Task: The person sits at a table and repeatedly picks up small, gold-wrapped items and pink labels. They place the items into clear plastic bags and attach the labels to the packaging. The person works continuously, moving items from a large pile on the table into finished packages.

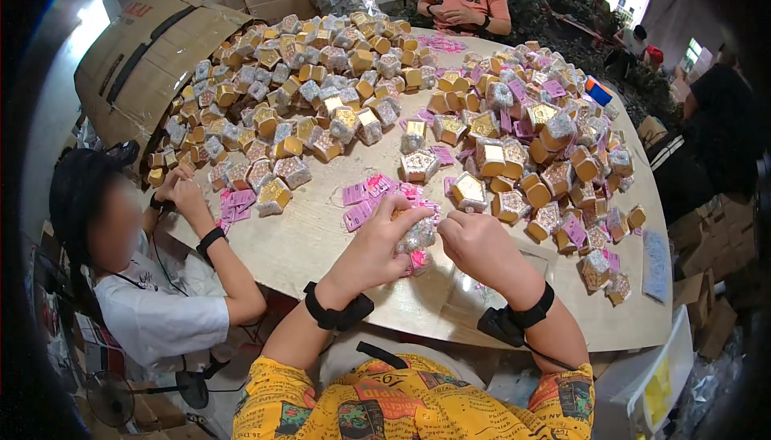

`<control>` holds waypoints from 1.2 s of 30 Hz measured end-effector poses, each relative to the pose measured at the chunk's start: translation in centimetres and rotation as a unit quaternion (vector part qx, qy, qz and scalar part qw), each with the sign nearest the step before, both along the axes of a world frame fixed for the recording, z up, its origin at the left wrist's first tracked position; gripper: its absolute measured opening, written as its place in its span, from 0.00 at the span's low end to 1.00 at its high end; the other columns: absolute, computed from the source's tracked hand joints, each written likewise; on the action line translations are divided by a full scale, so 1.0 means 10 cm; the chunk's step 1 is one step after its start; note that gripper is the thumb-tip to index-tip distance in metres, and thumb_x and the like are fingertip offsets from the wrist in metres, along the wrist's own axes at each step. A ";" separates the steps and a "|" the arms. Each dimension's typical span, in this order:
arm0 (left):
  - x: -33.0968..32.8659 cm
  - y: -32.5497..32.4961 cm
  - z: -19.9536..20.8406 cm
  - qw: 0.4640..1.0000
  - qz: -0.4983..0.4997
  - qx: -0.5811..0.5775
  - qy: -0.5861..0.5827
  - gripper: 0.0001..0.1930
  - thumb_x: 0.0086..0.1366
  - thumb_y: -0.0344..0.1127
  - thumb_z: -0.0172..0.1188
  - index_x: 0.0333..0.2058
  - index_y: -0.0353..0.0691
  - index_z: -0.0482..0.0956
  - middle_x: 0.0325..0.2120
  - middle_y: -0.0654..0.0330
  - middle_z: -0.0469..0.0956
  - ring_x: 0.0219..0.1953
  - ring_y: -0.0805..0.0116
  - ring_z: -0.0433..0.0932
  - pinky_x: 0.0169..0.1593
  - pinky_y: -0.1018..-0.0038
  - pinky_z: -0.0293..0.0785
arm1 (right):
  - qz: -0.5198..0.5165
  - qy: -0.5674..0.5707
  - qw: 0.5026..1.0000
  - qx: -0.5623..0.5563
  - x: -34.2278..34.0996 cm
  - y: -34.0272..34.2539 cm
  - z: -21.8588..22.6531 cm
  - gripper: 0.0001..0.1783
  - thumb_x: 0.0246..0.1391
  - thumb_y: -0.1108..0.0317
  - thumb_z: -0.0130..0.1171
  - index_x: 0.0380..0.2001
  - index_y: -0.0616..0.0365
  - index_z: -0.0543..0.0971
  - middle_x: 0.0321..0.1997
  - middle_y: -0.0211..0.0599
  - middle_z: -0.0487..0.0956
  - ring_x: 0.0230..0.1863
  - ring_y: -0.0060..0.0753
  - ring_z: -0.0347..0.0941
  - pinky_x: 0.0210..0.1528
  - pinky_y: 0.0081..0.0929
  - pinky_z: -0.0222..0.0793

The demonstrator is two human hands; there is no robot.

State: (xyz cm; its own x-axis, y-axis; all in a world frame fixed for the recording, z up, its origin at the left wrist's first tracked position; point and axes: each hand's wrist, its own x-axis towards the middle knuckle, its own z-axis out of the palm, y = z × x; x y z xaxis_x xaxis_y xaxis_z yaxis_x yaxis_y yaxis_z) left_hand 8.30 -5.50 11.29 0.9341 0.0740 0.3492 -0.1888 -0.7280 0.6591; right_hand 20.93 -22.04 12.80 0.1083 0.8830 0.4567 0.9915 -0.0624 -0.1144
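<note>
My left hand (371, 246) is closed around a small house-shaped ornament (419, 236) with a silvery glitter surface, mostly covered by my fingers. Close beside it, my right hand (487, 249) is curled with thumb and fingertips pressed together; whatever it pinches is too small to make out. Beneath and beyond my left hand lie several pink tags (356, 215) with thin loops. A gold and white house ornament (470, 191) sits just past my right hand, at the near edge of a heap of tagged ornaments (558, 173).
A large heap of ornaments (277, 79) spills from a tipped cardboard box (132, 59) at the far left of the table (325, 199). A co-worker (152, 255) sits at left, another person (466, 2) across. A blue and orange object (598, 91) lies at right, near a pale blue sheet (656, 265).
</note>
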 end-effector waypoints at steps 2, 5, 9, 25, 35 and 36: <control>-0.01 -0.03 -0.01 0.996 0.033 0.083 -0.024 0.34 0.42 0.24 0.58 0.54 0.42 0.70 0.47 0.48 0.65 0.53 0.49 0.67 0.58 0.64 0.64 | -0.006 -0.012 1.000 -0.010 -0.01 0.02 0.01 0.03 0.43 0.73 0.56 0.24 0.59 0.73 0.23 0.39 0.73 0.23 0.42 0.76 0.25 0.37 0.73; 0.00 -0.02 -0.02 0.997 0.028 0.072 -0.027 0.33 0.43 0.24 0.57 0.54 0.42 0.70 0.46 0.49 0.65 0.52 0.50 0.68 0.57 0.64 0.65 | 0.003 0.002 1.000 0.005 0.00 0.01 0.00 0.04 0.43 0.73 0.57 0.24 0.60 0.73 0.23 0.39 0.73 0.23 0.42 0.76 0.25 0.37 0.73; -0.02 0.02 -0.02 0.998 -0.026 -0.052 -0.001 0.33 0.43 0.24 0.57 0.54 0.42 0.71 0.45 0.51 0.66 0.51 0.53 0.69 0.56 0.66 0.66 | 0.014 0.019 1.000 0.011 0.00 0.00 0.02 0.05 0.43 0.73 0.57 0.24 0.60 0.73 0.23 0.40 0.73 0.24 0.43 0.76 0.25 0.37 0.72; -0.06 -0.01 -0.01 0.997 -0.011 -0.080 0.012 0.32 0.42 0.26 0.59 0.53 0.41 0.73 0.44 0.53 0.69 0.49 0.55 0.71 0.55 0.68 0.66 | 0.020 0.087 0.996 0.013 -0.06 0.01 -0.02 0.06 0.45 0.72 0.59 0.27 0.61 0.74 0.23 0.43 0.74 0.26 0.44 0.75 0.28 0.38 0.72; -0.05 -0.04 -0.01 0.988 -0.064 -0.136 0.032 0.34 0.41 0.27 0.57 0.54 0.44 0.73 0.44 0.54 0.69 0.48 0.57 0.72 0.51 0.70 0.70 | 0.039 0.684 0.726 -0.063 0.24 -0.15 -0.06 0.05 0.49 0.73 0.66 0.28 0.63 0.79 0.24 0.31 0.79 0.20 0.17 0.73 0.22 0.15 0.68; -0.05 -0.06 -0.04 0.989 -0.067 -0.129 0.028 0.34 0.41 0.27 0.56 0.54 0.44 0.73 0.44 0.54 0.69 0.48 0.57 0.72 0.53 0.69 0.69 | 0.048 0.700 0.710 -0.064 0.24 -0.16 -0.09 0.06 0.48 0.74 0.66 0.27 0.64 0.79 0.24 0.32 0.79 0.20 0.18 0.73 0.22 0.15 0.68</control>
